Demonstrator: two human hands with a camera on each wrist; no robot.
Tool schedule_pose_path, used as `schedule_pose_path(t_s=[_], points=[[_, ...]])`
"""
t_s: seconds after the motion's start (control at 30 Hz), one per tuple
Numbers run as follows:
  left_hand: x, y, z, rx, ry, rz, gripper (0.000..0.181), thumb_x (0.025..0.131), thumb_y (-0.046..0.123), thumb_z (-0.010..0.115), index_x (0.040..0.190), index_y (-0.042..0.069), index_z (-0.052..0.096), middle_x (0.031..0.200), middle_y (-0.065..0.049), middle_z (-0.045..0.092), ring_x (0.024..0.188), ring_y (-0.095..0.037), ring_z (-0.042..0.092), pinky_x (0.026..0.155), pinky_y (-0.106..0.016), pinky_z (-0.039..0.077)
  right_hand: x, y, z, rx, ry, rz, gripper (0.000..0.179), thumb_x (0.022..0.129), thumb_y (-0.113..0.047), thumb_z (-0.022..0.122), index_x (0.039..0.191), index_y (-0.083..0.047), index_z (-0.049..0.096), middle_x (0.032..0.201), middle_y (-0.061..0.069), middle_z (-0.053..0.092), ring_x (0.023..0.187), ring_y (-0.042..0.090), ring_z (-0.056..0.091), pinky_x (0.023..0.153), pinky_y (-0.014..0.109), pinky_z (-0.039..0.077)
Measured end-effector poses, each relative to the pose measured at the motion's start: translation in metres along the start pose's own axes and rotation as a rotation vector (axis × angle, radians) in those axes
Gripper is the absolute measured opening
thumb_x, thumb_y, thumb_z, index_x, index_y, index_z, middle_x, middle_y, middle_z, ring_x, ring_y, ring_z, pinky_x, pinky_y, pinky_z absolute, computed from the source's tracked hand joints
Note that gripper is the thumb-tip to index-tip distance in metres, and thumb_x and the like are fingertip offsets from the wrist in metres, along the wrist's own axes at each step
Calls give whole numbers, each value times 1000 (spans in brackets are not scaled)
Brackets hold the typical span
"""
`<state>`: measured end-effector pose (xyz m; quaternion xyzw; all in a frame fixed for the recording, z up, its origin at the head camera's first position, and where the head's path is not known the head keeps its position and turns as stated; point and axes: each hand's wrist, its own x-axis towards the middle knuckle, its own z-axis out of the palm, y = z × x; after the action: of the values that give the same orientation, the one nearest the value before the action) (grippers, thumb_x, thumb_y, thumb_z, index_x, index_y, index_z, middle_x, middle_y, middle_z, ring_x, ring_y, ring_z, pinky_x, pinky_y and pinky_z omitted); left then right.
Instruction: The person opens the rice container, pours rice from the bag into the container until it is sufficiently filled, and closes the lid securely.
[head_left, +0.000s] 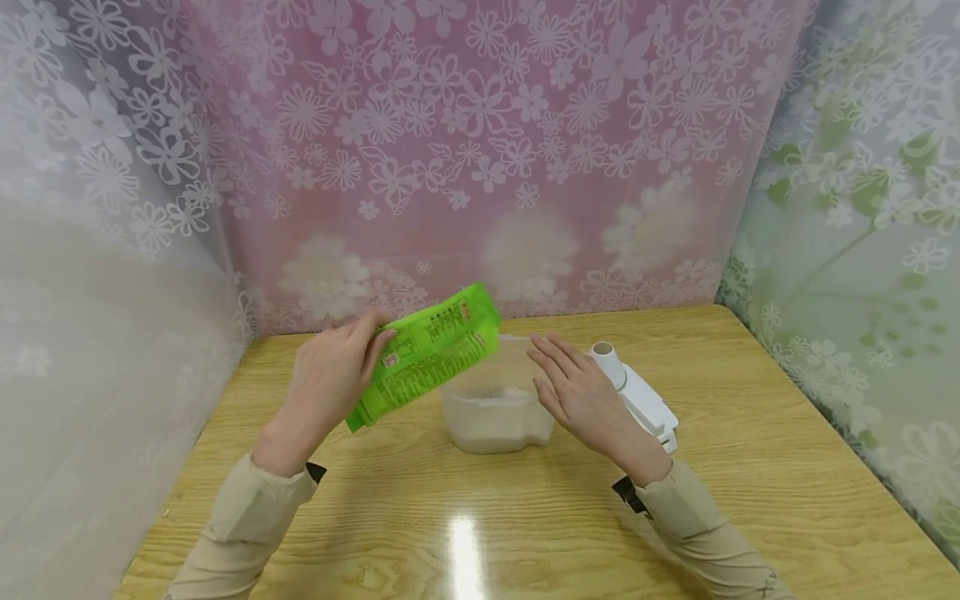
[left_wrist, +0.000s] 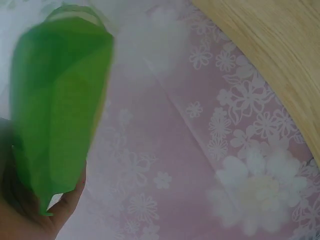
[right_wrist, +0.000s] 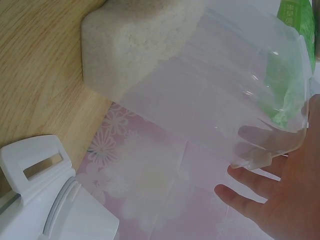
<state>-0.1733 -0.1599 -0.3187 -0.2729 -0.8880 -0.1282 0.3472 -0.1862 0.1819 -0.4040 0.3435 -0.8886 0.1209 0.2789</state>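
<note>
While the left hand (head_left: 330, 375) pinches a bright-green printed plastic bag (head_left: 423, 358), head view puts it at 10 o'clock of a translucent boxy plastic container (head_left: 480, 427); right hand (head_left: 581, 400) at 3, fingers nearly straight, no clear hold. Left wrist: pinched end at 8 o'clock. Right wrist: fingers by rim at 4, contact unclear; pale grains (right_wrist: 150, 40) near 12. Best steady the container, aim bag's far end over its opening.

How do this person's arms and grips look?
The left sleeve and right sleeve are long and beige, the right with small dark marks low down. Black pieces, perhaps straps, show at both cuffs. The left grip and right grip are ungloved.
</note>
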Motion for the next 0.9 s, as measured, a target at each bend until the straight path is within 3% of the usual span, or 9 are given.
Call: schedule_pose_path(t_s=[0.13,0.47,0.7,0.9], points=[[-4,1,2,2,-23,-48,15,102,21,62,104,6,61,51,7,36,41,-5,22,37,-23,22,0,0,-1,1,-4,3,51,111,-33,33,139,3,57,149,18,52,140,37,46,113,51,39],[-11,6,10,-25,-35,-224,21,104,28,60,103,7,64,53,2,46,39,-11,32,37,-29,28,-1,-1,2,-2,37,-12,57,112,-37,28,136,4,59,147,18,54,137,38,48,112,51,40],[-14,11,12,-99,-98,-354,35,100,36,65,109,2,65,52,0,48,37,-11,38,35,-28,32,0,0,1,-1,26,-12,48,110,-31,38,137,4,58,147,19,53,138,39,47,112,52,40],[-22,12,17,-179,-112,-434,36,101,38,64,112,3,65,56,-2,53,39,-11,43,37,-29,37,-1,0,2,-1,16,-7,50,110,-32,37,138,3,58,148,19,53,139,38,46,115,49,36]])
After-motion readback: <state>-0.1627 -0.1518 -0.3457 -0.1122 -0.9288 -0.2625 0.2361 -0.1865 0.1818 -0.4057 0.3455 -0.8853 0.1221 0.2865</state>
